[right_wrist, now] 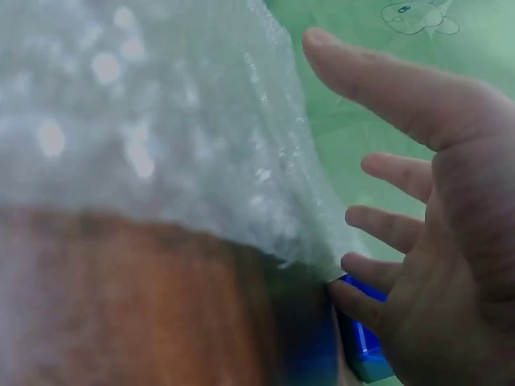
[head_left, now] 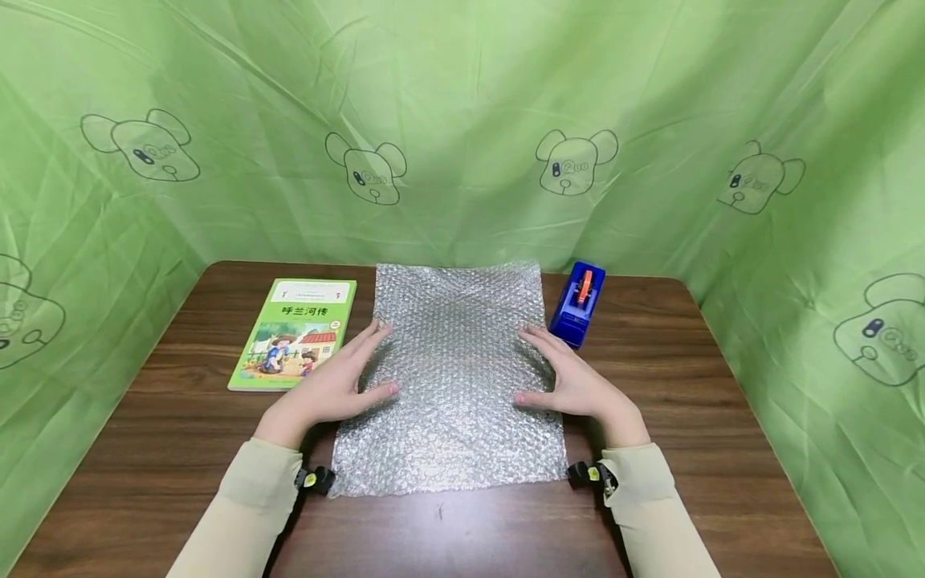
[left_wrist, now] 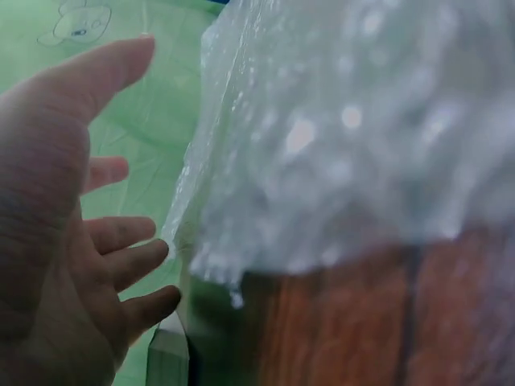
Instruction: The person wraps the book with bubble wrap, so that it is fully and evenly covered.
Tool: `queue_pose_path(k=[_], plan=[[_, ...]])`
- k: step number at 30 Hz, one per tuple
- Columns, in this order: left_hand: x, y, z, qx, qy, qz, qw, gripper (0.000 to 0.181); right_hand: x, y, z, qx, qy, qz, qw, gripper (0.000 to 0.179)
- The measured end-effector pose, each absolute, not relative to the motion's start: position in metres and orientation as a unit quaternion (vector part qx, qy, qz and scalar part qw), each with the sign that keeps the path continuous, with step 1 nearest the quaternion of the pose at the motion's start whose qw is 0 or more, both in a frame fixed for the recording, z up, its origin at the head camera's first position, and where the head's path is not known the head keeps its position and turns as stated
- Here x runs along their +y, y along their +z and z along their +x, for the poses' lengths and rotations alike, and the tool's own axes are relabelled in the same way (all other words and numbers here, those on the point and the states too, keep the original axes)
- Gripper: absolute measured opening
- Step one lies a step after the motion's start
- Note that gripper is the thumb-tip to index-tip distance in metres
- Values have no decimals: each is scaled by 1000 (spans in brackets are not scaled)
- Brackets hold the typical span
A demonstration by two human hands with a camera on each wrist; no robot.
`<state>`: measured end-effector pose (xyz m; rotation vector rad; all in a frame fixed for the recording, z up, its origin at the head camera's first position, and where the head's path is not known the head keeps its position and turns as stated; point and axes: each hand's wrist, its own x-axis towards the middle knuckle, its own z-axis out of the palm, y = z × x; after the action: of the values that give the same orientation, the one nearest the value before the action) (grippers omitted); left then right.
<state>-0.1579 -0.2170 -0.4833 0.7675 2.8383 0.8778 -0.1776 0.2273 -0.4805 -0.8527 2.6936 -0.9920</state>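
Bubble wrap point(head_left: 458, 361) lies mid-table point(head_left: 448, 538), centred, it seems, to suit both hands: left hand point(head_left: 328, 389) at nine o'clock, right hand point(head_left: 581, 385) at three, fingers spread, pinching nothing! Book point(head_left: 292, 337) at ten, tape dispenser point(head_left: 571, 319) at two, presumably parked within reach.

Left forearm point(head_left: 220, 534) and right forearm point(head_left: 672, 534), in pale sleeves point(head_left: 262, 479), slant inward from bottom edge. Left hand point(head_left: 336, 387) and right hand point(head_left: 578, 381) sit well apart, palms point(right_wrist: 451, 310) facing; fingers point(left_wrist: 121, 233) extended, slightly spread, thumbs point(head_left: 379, 392) held away from them.
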Motion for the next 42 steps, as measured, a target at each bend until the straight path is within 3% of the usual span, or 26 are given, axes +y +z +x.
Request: queue_pose_path(k=[11, 26, 31, 42], plan=[[-220, -489, -154, 921, 294, 244, 70, 108, 221, -488, -175, 904, -313, -267, 117, 113], [-217, -490, -157, 928, 262, 249, 93, 105, 215, -479, -173, 905, -274, -300, 130, 90], [-216, -492, -158, 929, 260, 248, 93, 105, 211, -477, -171, 897, -279, -307, 151, 94], [-213, -487, -161, 926, 260, 269, 45, 80, 206, -474, -166, 901, -278, -294, 155, 96]])
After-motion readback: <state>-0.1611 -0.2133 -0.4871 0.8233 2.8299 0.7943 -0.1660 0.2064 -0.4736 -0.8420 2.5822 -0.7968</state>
